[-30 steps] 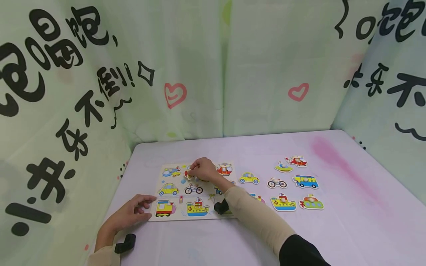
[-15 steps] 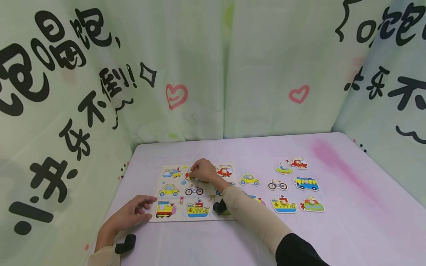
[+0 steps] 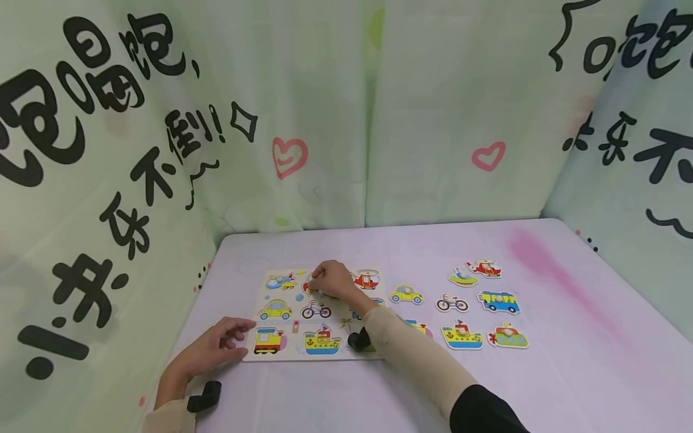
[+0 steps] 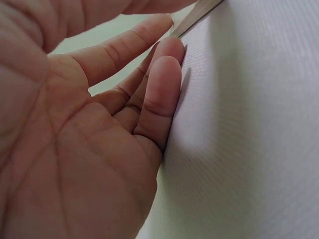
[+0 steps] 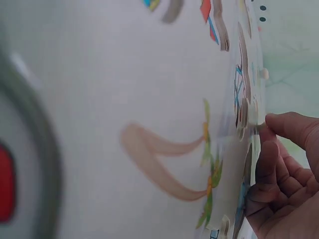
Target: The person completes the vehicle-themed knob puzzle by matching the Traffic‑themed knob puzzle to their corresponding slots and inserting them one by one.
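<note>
A pale wooden puzzle board (image 3: pixel 292 355) printed with vehicles lies on the table. Over its top row, my right hand (image 3: pixel 332 280) pinches a small puzzle piece (image 3: pixel 307 287) showing a bit of red; the fingers hide most of it. In the right wrist view, the thumb and index finger of the right hand (image 5: pixel 289 164) meet close over the board's surface. My left hand (image 3: pixel 213 346) rests at the board's left edge. Its index finger and thumb touch that edge, while the other fingers lie loosely bent on the table in the left wrist view (image 4: pixel 94 134).
Loose pieces lie right of the board: a yellow car (image 3: pixel 406 294), bicycle (image 3: pixel 452 303), blue bus (image 3: pixel 498 302), ship (image 3: pixel 462 335), submarine (image 3: pixel 508 337), helicopter (image 3: pixel 485 268) and flying saucer (image 3: pixel 462 277). A train piece (image 3: pixel 418 327) is partly behind the right sleeve. Curtains (image 3: pixel 335 120) surround the table.
The head view has shifted slightly. My right hand stays at the same place on the board with its piece, and my left hand has not moved.
</note>
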The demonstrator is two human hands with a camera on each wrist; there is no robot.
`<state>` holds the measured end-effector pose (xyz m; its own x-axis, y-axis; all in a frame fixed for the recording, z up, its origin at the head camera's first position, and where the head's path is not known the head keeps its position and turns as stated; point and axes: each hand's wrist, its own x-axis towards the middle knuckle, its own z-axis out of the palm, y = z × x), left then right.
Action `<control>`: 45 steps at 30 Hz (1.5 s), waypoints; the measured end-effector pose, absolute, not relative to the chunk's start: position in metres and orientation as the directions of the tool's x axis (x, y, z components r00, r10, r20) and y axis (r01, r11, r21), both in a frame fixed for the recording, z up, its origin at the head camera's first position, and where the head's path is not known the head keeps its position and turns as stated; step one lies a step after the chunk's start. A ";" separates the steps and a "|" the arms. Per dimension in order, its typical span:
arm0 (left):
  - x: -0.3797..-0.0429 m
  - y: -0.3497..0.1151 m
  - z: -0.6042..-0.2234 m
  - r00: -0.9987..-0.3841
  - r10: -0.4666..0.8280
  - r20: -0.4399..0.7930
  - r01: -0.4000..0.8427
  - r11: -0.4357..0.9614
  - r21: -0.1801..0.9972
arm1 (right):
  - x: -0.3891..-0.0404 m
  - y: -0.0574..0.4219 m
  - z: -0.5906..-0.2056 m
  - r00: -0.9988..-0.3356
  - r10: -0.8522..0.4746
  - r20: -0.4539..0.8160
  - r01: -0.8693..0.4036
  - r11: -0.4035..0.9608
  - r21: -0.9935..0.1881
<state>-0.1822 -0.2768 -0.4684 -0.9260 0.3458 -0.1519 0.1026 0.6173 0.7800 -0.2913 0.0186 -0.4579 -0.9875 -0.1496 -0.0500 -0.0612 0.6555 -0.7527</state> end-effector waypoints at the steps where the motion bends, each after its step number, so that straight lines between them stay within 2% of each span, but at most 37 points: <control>1: -0.183 -0.277 -0.468 -0.925 0.349 -0.150 0.107 0.617 0.780 | -0.291 0.019 -0.458 -0.988 -0.147 -0.049 -0.058 0.643 -0.763; 13: -0.183 -0.277 -0.466 -0.922 0.361 -0.140 0.117 0.605 0.788 | -0.275 0.031 -0.442 -0.978 -0.195 -0.077 -0.006 0.395 -0.919; 22: -0.184 -0.276 -0.467 -0.927 0.347 -0.144 0.105 0.609 0.786 | -0.255 0.036 -0.425 -0.976 -0.215 -0.018 -0.034 0.238 -0.971; 35: -0.184 -0.278 -0.468 -0.923 0.363 -0.128 0.128 0.603 0.788 | -0.237 0.044 -0.417 -0.970 -0.240 0.030 -0.071 0.164 -0.984; 45: -0.184 -0.278 -0.469 -0.919 0.369 -0.139 0.118 0.595 0.795 | -0.229 0.056 -0.416 -0.968 -0.246 0.052 -0.107 0.214 -0.971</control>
